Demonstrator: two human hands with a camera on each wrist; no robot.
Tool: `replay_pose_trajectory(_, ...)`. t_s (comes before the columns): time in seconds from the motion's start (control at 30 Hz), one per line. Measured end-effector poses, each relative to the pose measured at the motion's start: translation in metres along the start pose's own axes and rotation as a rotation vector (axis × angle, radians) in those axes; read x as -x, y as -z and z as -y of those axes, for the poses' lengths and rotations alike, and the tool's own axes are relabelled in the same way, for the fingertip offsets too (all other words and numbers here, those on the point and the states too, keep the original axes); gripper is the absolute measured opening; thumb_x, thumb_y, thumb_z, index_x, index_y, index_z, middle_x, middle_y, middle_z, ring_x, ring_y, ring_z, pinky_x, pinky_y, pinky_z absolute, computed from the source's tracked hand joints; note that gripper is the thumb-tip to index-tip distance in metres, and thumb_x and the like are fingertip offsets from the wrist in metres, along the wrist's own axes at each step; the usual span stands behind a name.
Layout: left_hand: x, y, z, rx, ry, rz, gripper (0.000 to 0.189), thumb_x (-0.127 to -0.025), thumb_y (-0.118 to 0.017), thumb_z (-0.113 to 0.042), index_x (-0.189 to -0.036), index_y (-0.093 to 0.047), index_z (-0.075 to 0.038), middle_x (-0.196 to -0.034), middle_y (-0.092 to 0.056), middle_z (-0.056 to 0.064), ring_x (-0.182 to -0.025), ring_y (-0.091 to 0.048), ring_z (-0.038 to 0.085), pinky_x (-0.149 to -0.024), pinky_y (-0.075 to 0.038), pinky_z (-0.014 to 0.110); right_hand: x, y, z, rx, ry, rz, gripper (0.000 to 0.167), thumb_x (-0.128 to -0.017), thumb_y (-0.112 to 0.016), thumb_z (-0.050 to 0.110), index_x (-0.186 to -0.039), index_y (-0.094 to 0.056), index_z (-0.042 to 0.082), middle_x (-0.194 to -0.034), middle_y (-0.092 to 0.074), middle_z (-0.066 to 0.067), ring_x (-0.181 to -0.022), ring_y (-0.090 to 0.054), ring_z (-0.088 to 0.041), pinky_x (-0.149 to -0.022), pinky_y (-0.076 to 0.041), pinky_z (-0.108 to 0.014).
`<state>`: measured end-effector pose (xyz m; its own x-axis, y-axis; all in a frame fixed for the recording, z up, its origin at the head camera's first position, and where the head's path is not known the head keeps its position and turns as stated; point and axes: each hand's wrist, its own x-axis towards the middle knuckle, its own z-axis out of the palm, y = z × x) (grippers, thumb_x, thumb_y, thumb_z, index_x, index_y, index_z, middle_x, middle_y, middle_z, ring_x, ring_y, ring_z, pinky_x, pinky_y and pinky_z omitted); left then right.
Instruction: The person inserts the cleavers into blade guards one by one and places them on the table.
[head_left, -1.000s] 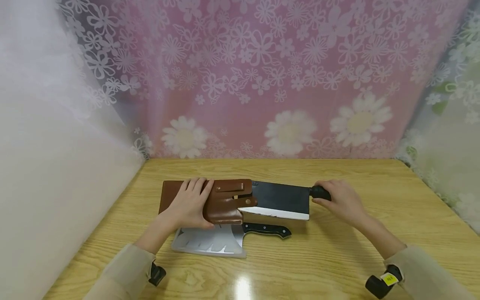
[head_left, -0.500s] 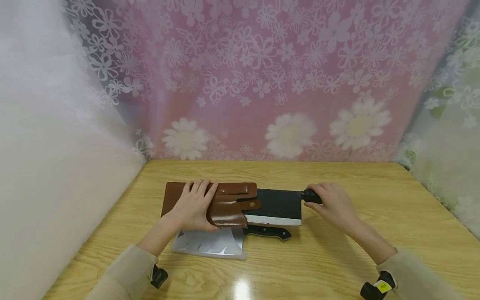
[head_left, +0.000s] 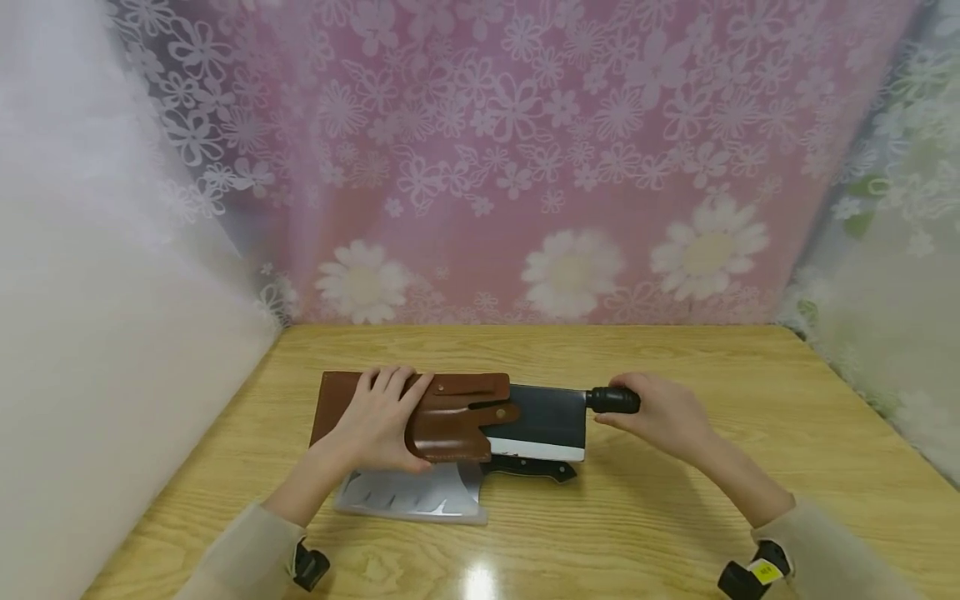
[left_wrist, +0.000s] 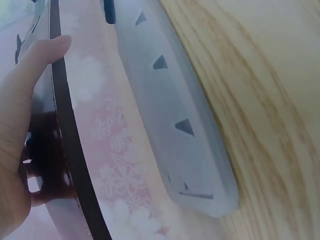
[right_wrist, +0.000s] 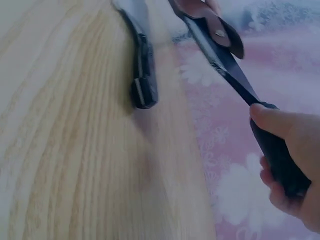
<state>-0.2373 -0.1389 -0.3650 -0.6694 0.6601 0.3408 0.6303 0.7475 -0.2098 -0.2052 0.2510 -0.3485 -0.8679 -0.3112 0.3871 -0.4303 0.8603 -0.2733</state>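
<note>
My left hand [head_left: 381, 423] grips a brown leather sheath [head_left: 457, 437], fingers over its far edge and thumb at the near edge. The sheath is held up off the table, as the left wrist view shows. A cleaver [head_left: 536, 414] with a dark blade and bright cutting edge sits partly inside it, its right part bare. My right hand [head_left: 663, 417] holds the cleaver's black handle [head_left: 613, 400]. A snap strap [head_left: 498, 414] lies across the blade at the sheath's mouth. Below lies a second cleaver [left_wrist: 170, 110] in a translucent blade cover, its riveted black handle [right_wrist: 143, 75] pointing right.
The wood-grain table [head_left: 600, 542] runs back to a pink flowered curtain [head_left: 465, 192]. A pale sheet [head_left: 112, 333] hangs along the left side, and a flowered curtain [head_left: 900, 275] along the right.
The right hand has moved left, pushing the dark cleaver further into the leather sheath. Less of the blade shows now. The left hand keeps its grip; the covered cleaver stays put.
</note>
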Motion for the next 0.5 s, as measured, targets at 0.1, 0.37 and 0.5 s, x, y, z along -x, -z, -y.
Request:
replay_pose_trajectory(0.1, 0.0, 0.001, 0.001, -0.003, -0.003, -0.031, 0.115, -0.052, -0.066, -0.076, -0.141, -0.037, -0.009, -0.129, -0.042, 0.019, -0.117, -0.039, 0.035, -0.094, -0.028, 0.056, 0.001, 0.005, -0.008, -0.221, -0.067, 0.092, 0.041, -0.078, -0.073, 0.033, -0.109, -0.064, 0.007, -0.094, -0.063, -0.006, -0.069, -0.057, -0.016, -0.057, -0.046, -0.032)
replay_pose_trajectory(0.37, 0.002, 0.003, -0.001, 0.005, -0.036, -0.091, 0.114, -0.05, -0.069, -0.073, -0.139, -0.04, -0.009, -0.125, -0.044, 0.017, -0.114, -0.04, 0.034, -0.092, -0.029, 0.055, 0.001, 0.01, -0.012, -0.813, -0.296, 0.173, 0.048, -0.093, -0.057, 0.028, -0.126, -0.05, -0.005, -0.09, -0.056, -0.019, -0.063, -0.051, -0.022, -0.054, -0.047, -0.035)
replay_pose_trajectory(0.5, -0.002, 0.003, -0.005, 0.023, -0.057, -0.102, 0.114, -0.05, -0.07, -0.071, -0.14, -0.038, -0.009, -0.127, -0.044, 0.017, -0.114, -0.04, 0.034, -0.093, -0.029, 0.056, 0.0, 0.008, -0.01, -0.89, -0.344, 0.119, 0.051, -0.094, -0.055, 0.029, -0.128, -0.048, -0.007, -0.103, -0.052, -0.021, -0.062, -0.051, -0.019, -0.057, -0.048, -0.032)
